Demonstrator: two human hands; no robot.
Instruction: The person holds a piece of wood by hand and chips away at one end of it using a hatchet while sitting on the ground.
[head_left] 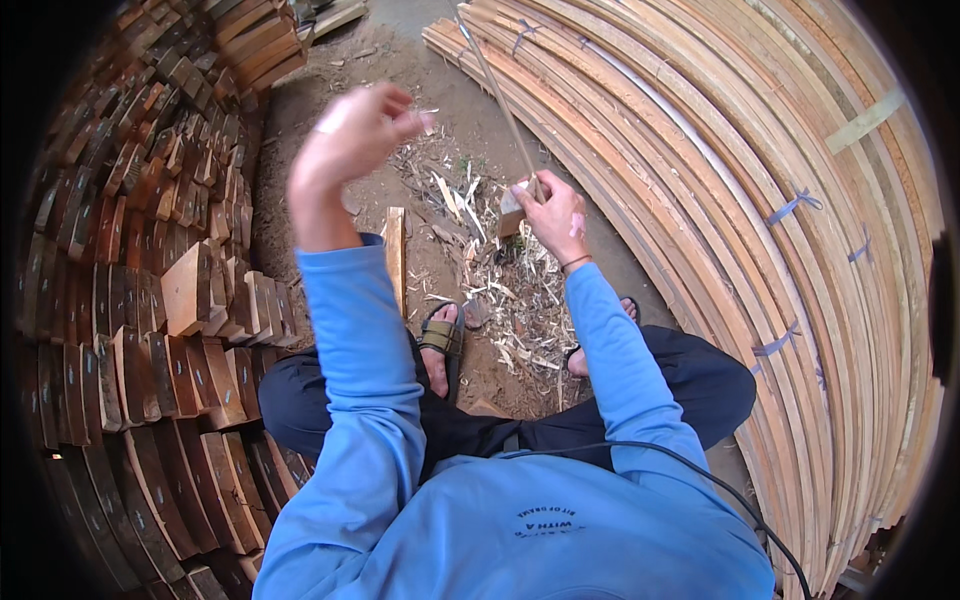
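Observation:
In front of me, right of the middle, my right hand (553,218) is closed around a short, pale wooden block (513,208), its thumb pressed along the near side. A long, thin strip (497,90) runs from this hand up to the top of the view; whether it is part of the held wood or a separate piece cannot be made out. My left hand (352,135) is raised on the left, away from the block. Motion blurs it, its fingers look bent, and nothing shows in it.
Wood shavings and splinters (510,300) litter the dirt floor between my sandalled feet (440,345). A narrow board (396,260) lies by the left foot. Stacked short timber (150,290) rises on the left; long planks tied with blue strips (700,190) curve along the right. A black cable (700,468) crosses my front.

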